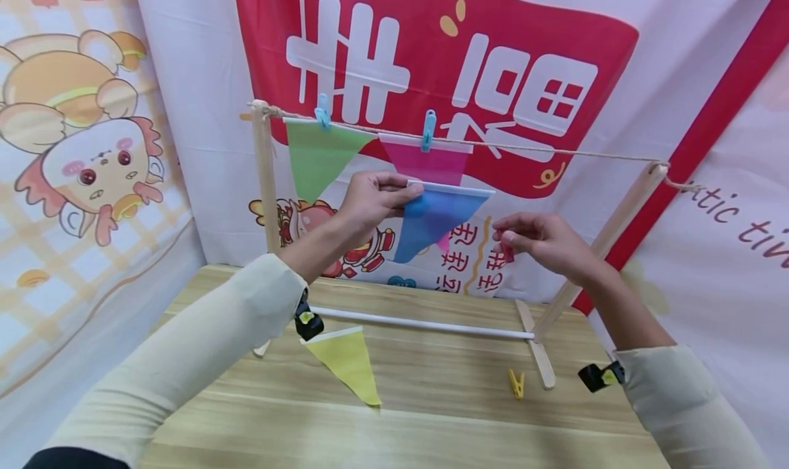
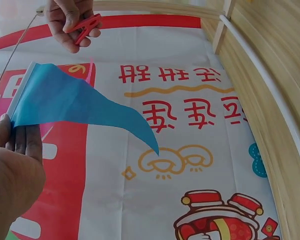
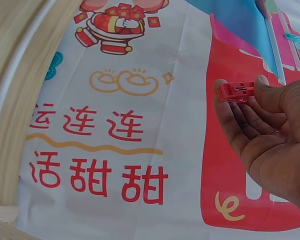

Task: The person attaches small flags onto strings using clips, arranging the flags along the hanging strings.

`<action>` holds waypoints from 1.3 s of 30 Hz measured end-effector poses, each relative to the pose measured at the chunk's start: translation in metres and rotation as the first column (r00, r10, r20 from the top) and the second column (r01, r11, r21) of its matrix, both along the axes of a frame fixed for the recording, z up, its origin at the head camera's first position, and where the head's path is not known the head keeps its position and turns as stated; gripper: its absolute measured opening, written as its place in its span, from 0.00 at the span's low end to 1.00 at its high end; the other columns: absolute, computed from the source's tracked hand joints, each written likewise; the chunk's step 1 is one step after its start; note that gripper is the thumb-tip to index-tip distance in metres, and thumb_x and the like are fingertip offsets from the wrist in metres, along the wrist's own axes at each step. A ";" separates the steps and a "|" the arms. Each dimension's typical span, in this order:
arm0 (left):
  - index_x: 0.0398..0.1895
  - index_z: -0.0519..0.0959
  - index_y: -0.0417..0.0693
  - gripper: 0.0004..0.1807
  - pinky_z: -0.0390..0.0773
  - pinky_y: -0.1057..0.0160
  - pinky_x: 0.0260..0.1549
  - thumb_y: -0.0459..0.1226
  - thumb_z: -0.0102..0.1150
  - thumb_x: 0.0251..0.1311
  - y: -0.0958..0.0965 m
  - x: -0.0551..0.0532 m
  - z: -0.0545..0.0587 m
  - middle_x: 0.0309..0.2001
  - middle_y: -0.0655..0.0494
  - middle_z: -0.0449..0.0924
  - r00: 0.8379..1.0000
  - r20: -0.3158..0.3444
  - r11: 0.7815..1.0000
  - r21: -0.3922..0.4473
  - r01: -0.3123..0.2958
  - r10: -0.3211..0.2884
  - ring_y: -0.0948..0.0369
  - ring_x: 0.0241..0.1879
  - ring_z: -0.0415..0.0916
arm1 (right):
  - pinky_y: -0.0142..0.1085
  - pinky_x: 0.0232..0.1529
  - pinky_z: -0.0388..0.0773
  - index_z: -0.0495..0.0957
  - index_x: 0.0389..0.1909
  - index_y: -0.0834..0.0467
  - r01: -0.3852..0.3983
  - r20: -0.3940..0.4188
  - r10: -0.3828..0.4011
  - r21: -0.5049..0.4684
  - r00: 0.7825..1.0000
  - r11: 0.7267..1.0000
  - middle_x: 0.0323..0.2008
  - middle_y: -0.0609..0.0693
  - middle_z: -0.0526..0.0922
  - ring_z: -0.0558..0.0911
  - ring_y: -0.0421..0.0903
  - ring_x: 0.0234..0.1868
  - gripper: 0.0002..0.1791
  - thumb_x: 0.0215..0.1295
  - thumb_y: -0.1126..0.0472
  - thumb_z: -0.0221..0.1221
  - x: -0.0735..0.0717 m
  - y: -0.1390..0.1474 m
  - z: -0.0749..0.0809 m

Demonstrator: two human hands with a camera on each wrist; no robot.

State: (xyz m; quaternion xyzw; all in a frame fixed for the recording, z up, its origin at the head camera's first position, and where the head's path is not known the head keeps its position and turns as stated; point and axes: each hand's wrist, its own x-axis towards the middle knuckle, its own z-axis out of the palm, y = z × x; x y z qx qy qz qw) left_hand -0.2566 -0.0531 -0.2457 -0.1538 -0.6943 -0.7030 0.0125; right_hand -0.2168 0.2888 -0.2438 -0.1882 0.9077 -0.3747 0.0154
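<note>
My left hand (image 1: 374, 200) pinches a blue triangular pennant (image 1: 439, 217) by one end of its white top strip; the pennant hangs point down in front of a pink pennant (image 1: 425, 157). To its right, my right hand (image 1: 545, 242) holds a red clothespin (image 3: 235, 91) between thumb and fingers, seen best in the right wrist view. Above both hands a twine line (image 1: 530, 149) runs between two wooden posts. A light-blue clothespin (image 1: 428, 131) holds the pink pennant on the line, and another blue clothespin (image 1: 322, 111) holds a green pennant (image 1: 320, 155) at the left.
On the wooden table (image 1: 444, 414) lie a yellow pennant (image 1: 348, 365) and a yellow clothespin (image 1: 516, 384). The frame's right post (image 1: 625, 212) stands on a wooden foot (image 1: 537, 349), and a white rod (image 1: 419, 323) joins the posts low down. A printed cloth hangs close behind.
</note>
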 end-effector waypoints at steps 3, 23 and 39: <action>0.64 0.89 0.40 0.19 0.89 0.47 0.66 0.40 0.73 0.77 0.005 0.000 0.001 0.61 0.40 0.92 1.000 0.002 1.000 0.015 0.000 0.000 0.43 0.60 0.92 | 0.32 0.55 0.91 0.80 0.74 0.58 0.002 -0.004 -0.002 0.002 1.000 1.000 0.63 0.58 0.89 0.92 0.54 0.55 0.25 0.83 0.53 0.66 0.000 0.000 0.003; 0.65 0.89 0.44 0.19 0.89 0.44 0.66 0.40 0.74 0.76 0.037 0.003 0.010 0.62 0.43 0.92 0.999 0.010 0.996 0.076 0.038 -0.039 0.43 0.61 0.92 | 0.34 0.53 0.92 0.80 0.74 0.58 -0.018 -0.058 0.016 -0.022 0.998 1.000 0.62 0.61 0.89 0.93 0.46 0.51 0.25 0.83 0.53 0.66 0.005 0.002 0.018; 0.64 0.90 0.45 0.19 0.89 0.44 0.66 0.41 0.74 0.76 0.060 0.010 0.022 0.61 0.46 0.93 0.998 0.012 0.993 0.106 0.058 -0.060 0.44 0.60 0.93 | 0.38 0.56 0.93 0.79 0.76 0.59 -0.013 -0.040 0.014 0.019 0.999 1.000 0.65 0.61 0.90 0.93 0.42 0.51 0.28 0.82 0.54 0.67 0.011 0.002 0.031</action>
